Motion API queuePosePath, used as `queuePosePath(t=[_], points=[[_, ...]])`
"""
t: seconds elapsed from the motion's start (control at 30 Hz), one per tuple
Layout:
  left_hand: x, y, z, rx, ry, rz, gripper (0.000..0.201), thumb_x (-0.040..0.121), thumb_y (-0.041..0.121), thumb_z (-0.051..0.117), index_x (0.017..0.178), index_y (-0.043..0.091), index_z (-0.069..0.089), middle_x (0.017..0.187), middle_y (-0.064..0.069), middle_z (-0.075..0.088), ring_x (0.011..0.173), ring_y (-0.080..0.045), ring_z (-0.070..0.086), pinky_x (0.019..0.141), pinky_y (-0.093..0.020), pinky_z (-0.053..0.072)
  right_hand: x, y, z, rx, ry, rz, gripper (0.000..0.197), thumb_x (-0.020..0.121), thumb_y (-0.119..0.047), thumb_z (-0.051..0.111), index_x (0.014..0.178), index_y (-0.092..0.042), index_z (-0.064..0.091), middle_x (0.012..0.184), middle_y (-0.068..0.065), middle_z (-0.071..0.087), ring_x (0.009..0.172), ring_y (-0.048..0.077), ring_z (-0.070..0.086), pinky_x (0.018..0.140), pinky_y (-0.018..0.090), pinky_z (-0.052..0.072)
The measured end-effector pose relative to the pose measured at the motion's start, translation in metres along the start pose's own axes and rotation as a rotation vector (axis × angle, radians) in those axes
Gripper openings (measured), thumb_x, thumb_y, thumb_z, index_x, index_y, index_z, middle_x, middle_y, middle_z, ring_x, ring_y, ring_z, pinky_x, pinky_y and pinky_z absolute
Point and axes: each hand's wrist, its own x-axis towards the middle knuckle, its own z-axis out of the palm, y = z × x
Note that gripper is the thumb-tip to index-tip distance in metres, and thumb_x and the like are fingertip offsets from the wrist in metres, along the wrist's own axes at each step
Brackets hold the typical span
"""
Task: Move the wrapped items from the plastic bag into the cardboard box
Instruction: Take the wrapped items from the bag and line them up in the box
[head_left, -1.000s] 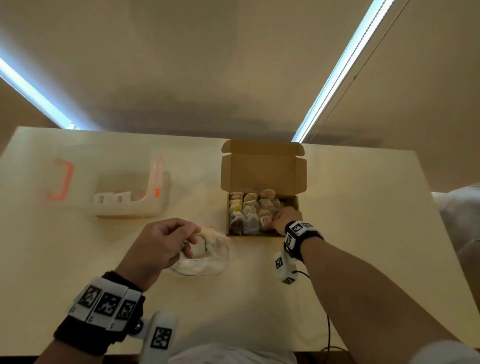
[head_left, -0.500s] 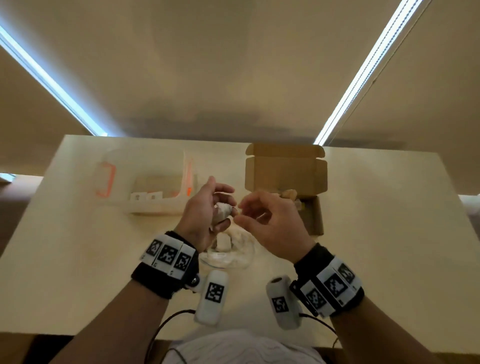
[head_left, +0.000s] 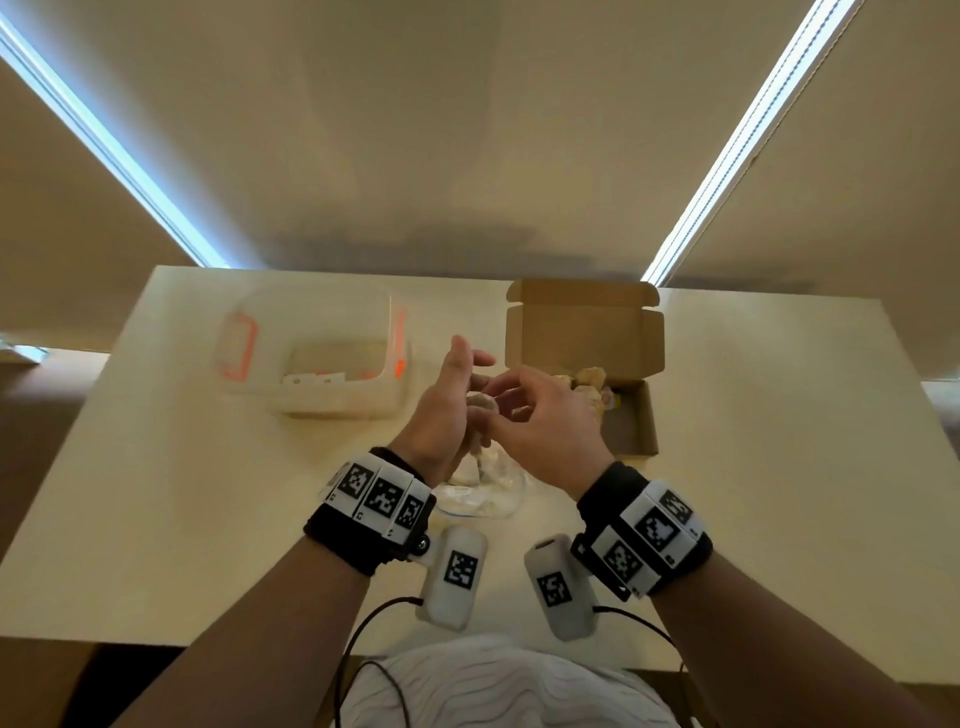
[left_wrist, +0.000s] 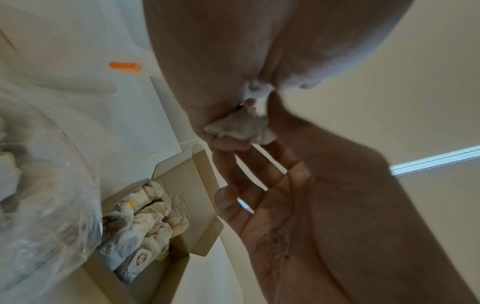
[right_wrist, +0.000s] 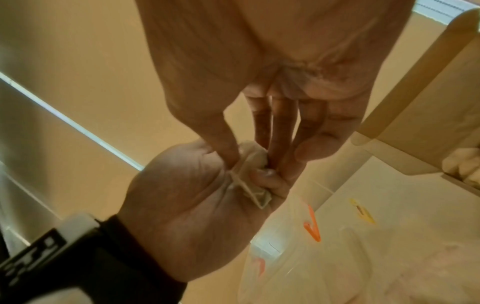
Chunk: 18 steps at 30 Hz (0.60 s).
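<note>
From the head view, your pale bench runs back to a plain beige wall crossed by two bright light strips. The cardboard box sits open toward the bench's far edge, right of centre, lid flap upright, with wrapped items packed in its left part. A clear plastic container with orange clips lies toward the far-left side. The plastic bag rests on the bench toward its near edge, beneath your hands. Your left hand and right hand meet above it around one wrapped item.

From the left wrist, your left hand's thumb and fingers pinch the wrapped item, while your right hand's fingers reach up to it. The box with its crumpled paper bundles lies below, touching the bag.

From the right wrist, your right hand's fingertips pinch the wrapped item, which is cradled in your left hand's curled fingers. The bag spreads across the bench below, and the box's flap rises at the right.
</note>
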Motion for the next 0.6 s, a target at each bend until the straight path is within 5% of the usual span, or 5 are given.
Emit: queuePosePath(t=[0.13,0.23,0.3,0.47,0.6], points=[[-0.005,0.002,-0.002,0.054,-0.002,-0.007,0.041,0.105,0.043,0.027,0.12,0.011,0.047,0.107,-0.024,0.058,0.088,-0.027,0.057,0.072,-0.036,0.046,0.003,0.008,-0.002,0.099,-0.009,0.08,0.017,0.089,-0.015,0.07,0.096,-0.029,0.064,0.089,-0.01,0.073,0.082,0.0,0.069,0.071,0.017,0.056],[-0.006,0.0,-0.01,0.211,0.004,0.033,0.02,0.104,0.01,0.038,0.11,0.007,0.056,0.1,-0.015,0.062,0.087,-0.019,0.061,0.077,-0.028,0.053,0.002,0.008,-0.012,0.284,-0.024,0.183,0.013,0.09,-0.007,0.066,0.098,-0.018,0.065,0.093,0.005,0.075,0.089,0.021,0.072,0.08,0.039,0.06],[-0.006,-0.003,-0.018,0.31,-0.008,0.063,0.023,0.1,-0.001,0.043,0.101,0.009,0.063,0.094,-0.009,0.066,0.085,-0.017,0.063,0.083,-0.031,0.054,0.002,0.006,-0.02,0.413,-0.053,0.216,0.01,0.092,-0.003,0.063,0.1,-0.009,0.066,0.096,0.015,0.073,0.088,0.031,0.068,0.083,0.046,0.056],[-0.007,-0.006,-0.029,0.622,0.104,0.167,0.013,0.096,0.018,0.057,0.098,0.019,0.07,0.095,-0.001,0.071,0.088,-0.014,0.063,0.08,-0.026,0.05,0.0,0.001,-0.033,0.51,-0.185,0.243,0.019,0.094,0.005,0.052,0.099,-0.003,0.068,0.09,0.013,0.068,0.083,0.028,0.068,0.085,0.046,0.055],[-0.01,0.002,-0.024,0.614,0.002,0.223,0.03,0.09,0.045,0.063,0.106,0.02,0.068,0.099,0.006,0.071,0.094,-0.007,0.065,0.083,-0.019,0.051,0.002,-0.009,-0.037,0.165,-0.191,0.128,0.015,0.092,-0.013,0.066,0.107,-0.015,0.064,0.095,0.004,0.069,0.073,0.011,0.072,0.076,0.033,0.062]])
